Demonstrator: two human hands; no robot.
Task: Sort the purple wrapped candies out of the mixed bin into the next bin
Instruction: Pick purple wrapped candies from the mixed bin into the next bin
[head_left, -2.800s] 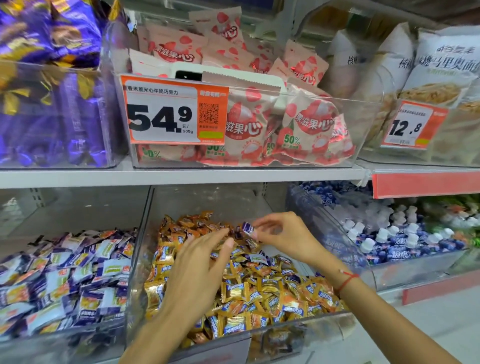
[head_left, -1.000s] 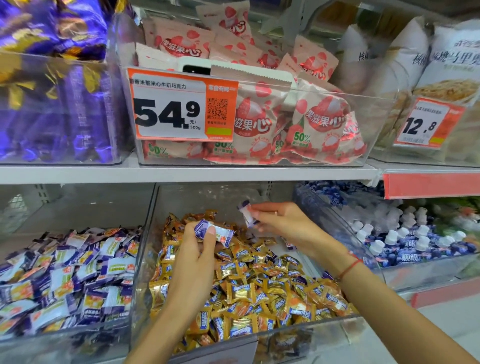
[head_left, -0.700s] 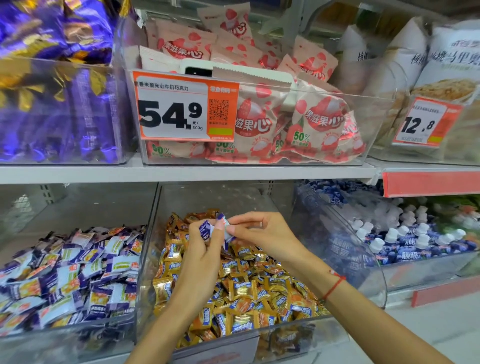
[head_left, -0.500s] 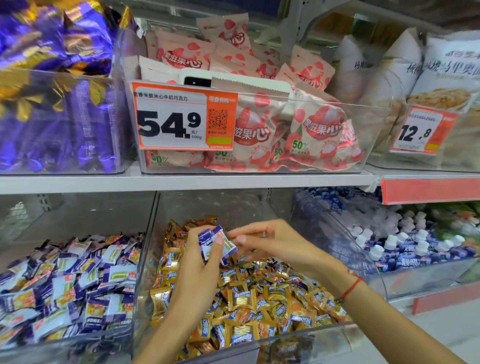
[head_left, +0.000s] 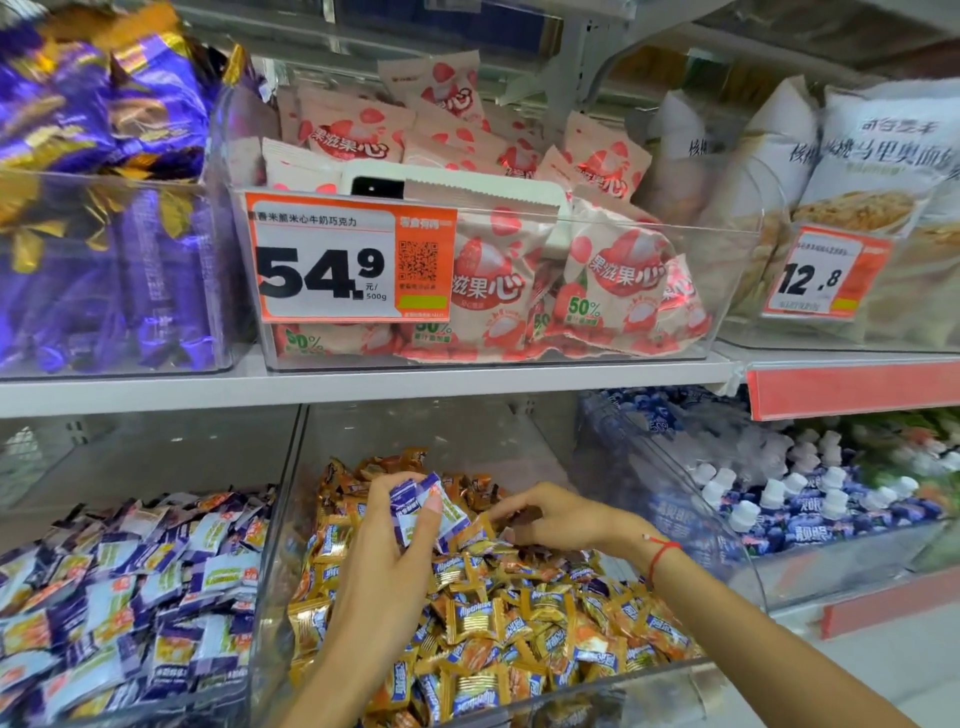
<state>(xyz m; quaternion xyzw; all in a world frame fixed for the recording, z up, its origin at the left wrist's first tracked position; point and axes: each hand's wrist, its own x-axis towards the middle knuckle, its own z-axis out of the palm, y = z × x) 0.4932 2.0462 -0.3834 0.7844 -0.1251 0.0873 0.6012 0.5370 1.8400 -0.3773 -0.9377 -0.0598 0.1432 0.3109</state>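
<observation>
From the head view, the left hand (head_left: 387, 561) is holding a small bunch of purple candies (head_left: 423, 506) above the middle bin (head_left: 280, 530), its grip curled round them with the thumb pressing on top. The right hand (head_left: 558, 517) is reaching into the gold candies (head_left: 483, 618) heaped in that bin, its fingers bent and its fingertips touching the wrappers; whether they are pinching one, I cannot tell. The left bin (head_left: 236, 699) beside it is holding purple and white candies.
</observation>
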